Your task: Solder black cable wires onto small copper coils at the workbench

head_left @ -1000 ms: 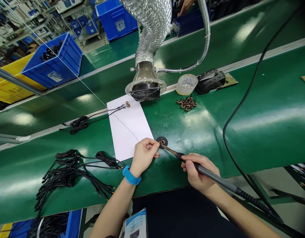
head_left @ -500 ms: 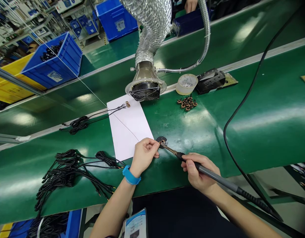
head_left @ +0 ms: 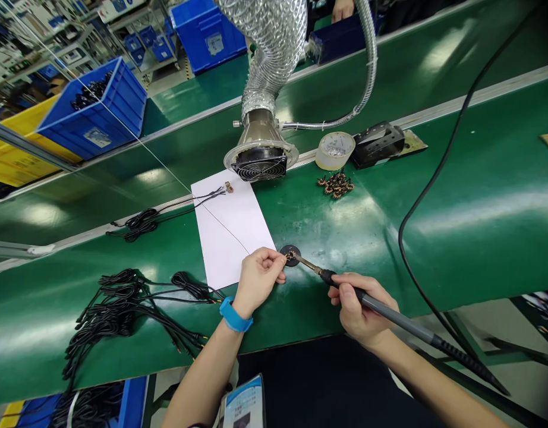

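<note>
My left hand (head_left: 261, 276), with a blue band at the wrist, is pinched at the left edge of a small black round disc (head_left: 290, 262). A thin wire (head_left: 224, 226) runs down from the upper left to its fingers. On the disc lies a small copper-coloured ring coil (head_left: 291, 254). My right hand (head_left: 363, 303) is wrapped round the grey handle of a soldering iron (head_left: 392, 315), whose metal tip points at the coil from the right. Whether the tip touches the coil is too small to tell.
White paper (head_left: 227, 238) lies left of the disc. Black cables (head_left: 109, 309) are heaped at left. A fume duct (head_left: 261, 142) hangs above. Several coils (head_left: 337, 185), a tape roll (head_left: 335, 150) and a black holder (head_left: 378, 144) stand behind. The iron's cord (head_left: 408, 238) loops at right.
My right hand and the soldering iron have shifted slightly to the right, and the tip has drawn back a little over the disc. My left hand has hardly moved.
</note>
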`<state>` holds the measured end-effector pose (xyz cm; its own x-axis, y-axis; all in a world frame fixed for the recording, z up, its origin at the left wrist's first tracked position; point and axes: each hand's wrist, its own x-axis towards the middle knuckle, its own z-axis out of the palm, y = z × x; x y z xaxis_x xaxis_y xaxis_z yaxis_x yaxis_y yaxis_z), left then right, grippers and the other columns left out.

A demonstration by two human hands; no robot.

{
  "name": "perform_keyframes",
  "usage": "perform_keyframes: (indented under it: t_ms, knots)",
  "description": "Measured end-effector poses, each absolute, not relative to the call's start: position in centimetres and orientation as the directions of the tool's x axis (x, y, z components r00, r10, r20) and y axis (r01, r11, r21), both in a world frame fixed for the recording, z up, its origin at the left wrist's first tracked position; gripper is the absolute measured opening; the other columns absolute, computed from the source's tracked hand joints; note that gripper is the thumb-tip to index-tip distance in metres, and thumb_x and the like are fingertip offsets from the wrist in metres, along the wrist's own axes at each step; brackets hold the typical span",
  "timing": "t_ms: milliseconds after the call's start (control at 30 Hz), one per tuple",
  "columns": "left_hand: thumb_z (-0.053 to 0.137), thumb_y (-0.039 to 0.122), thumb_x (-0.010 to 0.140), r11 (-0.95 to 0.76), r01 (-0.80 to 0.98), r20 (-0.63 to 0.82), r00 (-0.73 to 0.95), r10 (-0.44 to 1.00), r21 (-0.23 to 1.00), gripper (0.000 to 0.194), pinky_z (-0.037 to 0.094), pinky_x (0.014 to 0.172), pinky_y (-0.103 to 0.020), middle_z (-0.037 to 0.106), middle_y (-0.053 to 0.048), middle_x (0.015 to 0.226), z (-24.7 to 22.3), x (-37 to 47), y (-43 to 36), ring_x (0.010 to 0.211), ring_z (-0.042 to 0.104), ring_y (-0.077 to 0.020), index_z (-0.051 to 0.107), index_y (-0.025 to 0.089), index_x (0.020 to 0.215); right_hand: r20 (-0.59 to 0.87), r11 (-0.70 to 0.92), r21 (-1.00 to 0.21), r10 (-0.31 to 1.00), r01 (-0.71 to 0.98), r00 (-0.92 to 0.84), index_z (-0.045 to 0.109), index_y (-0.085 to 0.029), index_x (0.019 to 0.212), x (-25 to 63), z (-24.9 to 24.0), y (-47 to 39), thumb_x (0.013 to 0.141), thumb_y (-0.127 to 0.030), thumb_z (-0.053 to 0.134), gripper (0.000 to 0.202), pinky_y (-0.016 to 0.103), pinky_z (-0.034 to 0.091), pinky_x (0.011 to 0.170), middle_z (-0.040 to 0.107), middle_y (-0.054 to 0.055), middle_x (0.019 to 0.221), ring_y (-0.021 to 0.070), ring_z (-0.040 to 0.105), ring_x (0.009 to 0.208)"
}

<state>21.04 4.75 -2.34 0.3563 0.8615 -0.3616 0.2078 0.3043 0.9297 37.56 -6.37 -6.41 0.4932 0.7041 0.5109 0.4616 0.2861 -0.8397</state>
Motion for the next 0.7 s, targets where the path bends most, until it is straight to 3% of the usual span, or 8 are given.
perform_keyframes:
  t_ms: [467, 700]
  knots:
    - [0.073, 0.045, 0.082, 0.297, 0.206, -0.354, 0.363, 0.862, 0.932, 0.033, 0.051, 0.054, -0.022, 0.063, -0.001, 0.056, -2.5, 21.0, 4.8, 0.051, 0.061, -0.0123, 0.066, 0.013, 0.084, 0.471, 0.23, -0.856, 0.717, 0.464, 0.514, 0.07, -0.023, 0.101, 37.6, -6.6, -6.0, 0.091, -0.019, 0.06, 0.014, 0.028, 0.057, 0.053, 0.069, -0.002, 0.067, 0.0146, 0.068, 0.055]
    - [0.071, 0.047, 0.083, 0.27, 0.193, -0.324, 0.359, 0.875, 0.943, 0.034, 0.05, 0.054, -0.022, 0.061, 0.0, 0.061, -2.4, 21.3, 4.5, 0.054, 0.059, -0.0114, 0.064, 0.014, 0.085, 0.528, 0.297, -0.796, 0.767, 0.527, 0.364, 0.065, -0.022, 0.115, 37.4, -5.2, -3.9, 0.093, -0.013, 0.059, 0.025, 0.028, 0.057, 0.063, 0.071, 0.002, 0.085, 0.0126, 0.067, 0.062]
